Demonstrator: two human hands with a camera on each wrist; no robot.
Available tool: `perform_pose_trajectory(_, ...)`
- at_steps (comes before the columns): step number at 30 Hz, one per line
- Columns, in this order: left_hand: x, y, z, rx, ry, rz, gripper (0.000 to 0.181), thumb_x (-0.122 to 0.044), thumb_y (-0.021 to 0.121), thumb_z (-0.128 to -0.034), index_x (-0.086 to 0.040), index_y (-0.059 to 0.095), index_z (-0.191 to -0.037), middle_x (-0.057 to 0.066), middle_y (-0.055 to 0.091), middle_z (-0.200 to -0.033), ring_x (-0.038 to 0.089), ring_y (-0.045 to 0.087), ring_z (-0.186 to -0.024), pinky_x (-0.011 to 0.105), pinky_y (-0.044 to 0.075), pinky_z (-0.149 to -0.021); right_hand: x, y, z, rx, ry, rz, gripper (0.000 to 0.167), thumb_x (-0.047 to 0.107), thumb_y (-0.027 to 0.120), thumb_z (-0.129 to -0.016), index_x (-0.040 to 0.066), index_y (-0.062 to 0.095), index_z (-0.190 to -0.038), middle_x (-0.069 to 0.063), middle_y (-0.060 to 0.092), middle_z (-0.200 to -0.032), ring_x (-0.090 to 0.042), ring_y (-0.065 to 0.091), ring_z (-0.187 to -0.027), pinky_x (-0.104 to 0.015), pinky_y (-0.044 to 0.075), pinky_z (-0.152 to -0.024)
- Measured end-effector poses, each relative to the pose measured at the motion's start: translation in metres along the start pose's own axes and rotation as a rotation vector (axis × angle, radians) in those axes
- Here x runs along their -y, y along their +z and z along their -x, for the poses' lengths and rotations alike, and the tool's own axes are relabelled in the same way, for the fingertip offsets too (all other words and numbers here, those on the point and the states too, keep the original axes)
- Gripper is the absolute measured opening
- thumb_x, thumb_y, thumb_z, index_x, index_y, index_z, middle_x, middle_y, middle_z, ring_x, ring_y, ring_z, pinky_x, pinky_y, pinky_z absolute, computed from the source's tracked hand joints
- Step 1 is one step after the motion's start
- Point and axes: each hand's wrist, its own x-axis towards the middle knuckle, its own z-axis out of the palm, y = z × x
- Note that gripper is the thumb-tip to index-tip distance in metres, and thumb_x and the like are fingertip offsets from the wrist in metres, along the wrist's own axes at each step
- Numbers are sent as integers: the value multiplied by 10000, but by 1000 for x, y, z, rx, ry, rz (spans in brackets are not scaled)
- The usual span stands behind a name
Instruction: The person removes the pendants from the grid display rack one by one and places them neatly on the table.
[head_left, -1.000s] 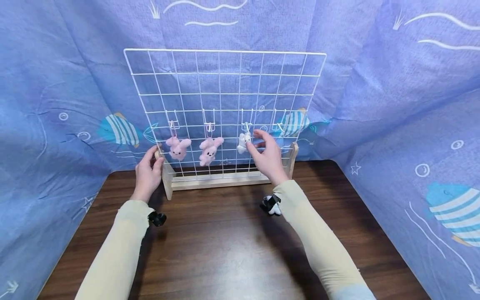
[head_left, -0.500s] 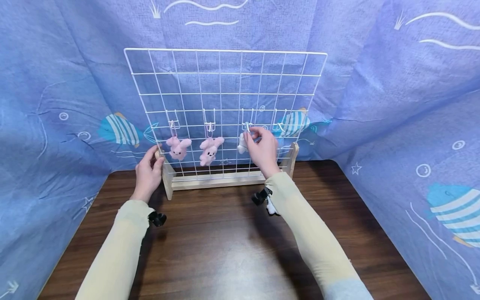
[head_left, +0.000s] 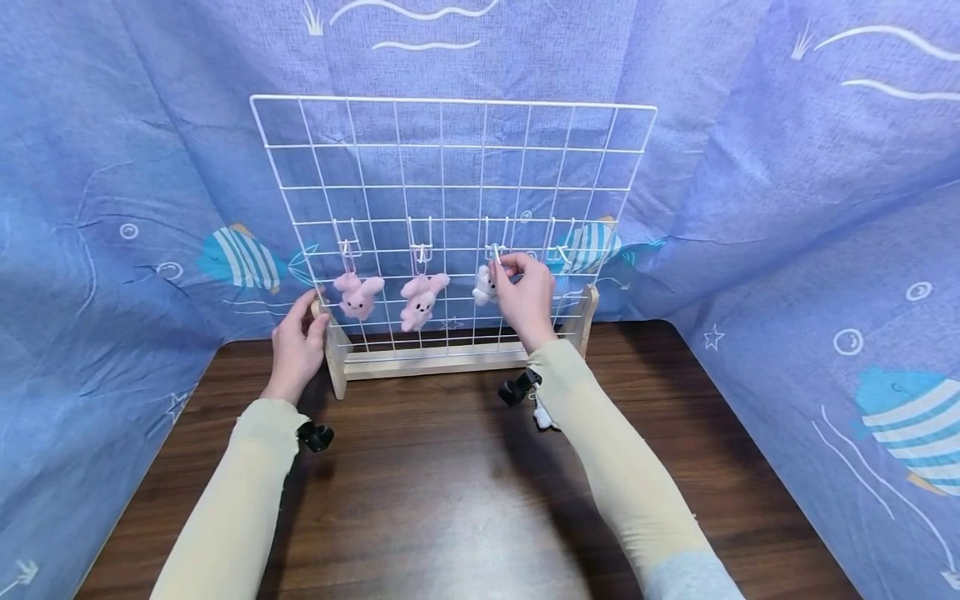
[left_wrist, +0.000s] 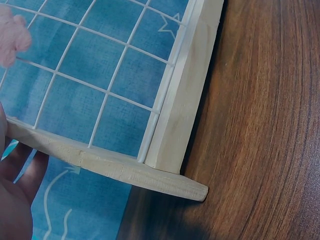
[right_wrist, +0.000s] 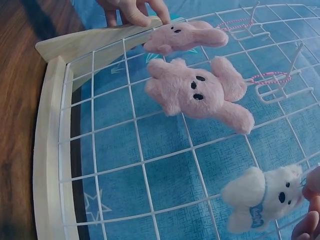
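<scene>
My left hand [head_left: 296,346] holds the wooden left end piece [left_wrist: 100,162] of a white wire grid rack [head_left: 442,187]. My right hand [head_left: 528,300] pinches at the top of a small white plush dog charm [right_wrist: 265,197], just below the third hook [head_left: 496,248]. In the right wrist view its fingertips [right_wrist: 312,182] meet the top of the charm's head; its strap is largely hidden. Two pink plush bunny charms, the left one [head_left: 358,296] and the second one [head_left: 423,302], hang from the first two hooks by pink loops.
The fourth hook [head_left: 561,252] bears nothing. Another white plush charm [head_left: 544,417] lies on the dark wooden table [head_left: 420,500], partly hidden by the right sleeve and wrist camera [head_left: 519,387]. A blue fish-print cloth [head_left: 750,167] surrounds the table.
My right hand has moved slightly left and its spread thumb and fingers have come together above the white charm. The charm has shifted slightly. My left hand stays put.
</scene>
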Motion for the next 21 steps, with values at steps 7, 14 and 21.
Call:
perform_pose_trajectory(7, -2, 0, 1, -1, -8, -12, 430, -100, 604, -1071, -144, 584, -1498, 208, 728, -1219, 310, 687, -1062, 173, 444, -838, 0, -4, 3, 6, -34, -53, 124, 181, 772, -947, 62, 804, -939, -44, 691, -815, -156, 639, -688, -239, 490, -658)
perform_pose_trajectory(14, -2, -1, 1, 3, -6, 3, 435, -96, 606, -1069, -149, 584, -1500, 210, 729, -1200, 301, 686, -1036, 111, 403, -802, -2, -8, 6, 25, -47, -69, 135, 183, 757, -959, 55, 790, -934, -78, 711, -851, -189, 646, -711, -255, 504, -674)
perform_pose_trajectory(21, -3, -1, 1, 1, -8, 1, 425, -92, 603, -1069, -126, 587, -1493, 208, 732, -1173, 279, 674, -1000, 119, 402, -789, -2, -13, 10, 63, -76, -73, 140, 195, 748, -950, 58, 776, -947, -95, 688, -1033, -229, 654, -920, -358, 534, -814)
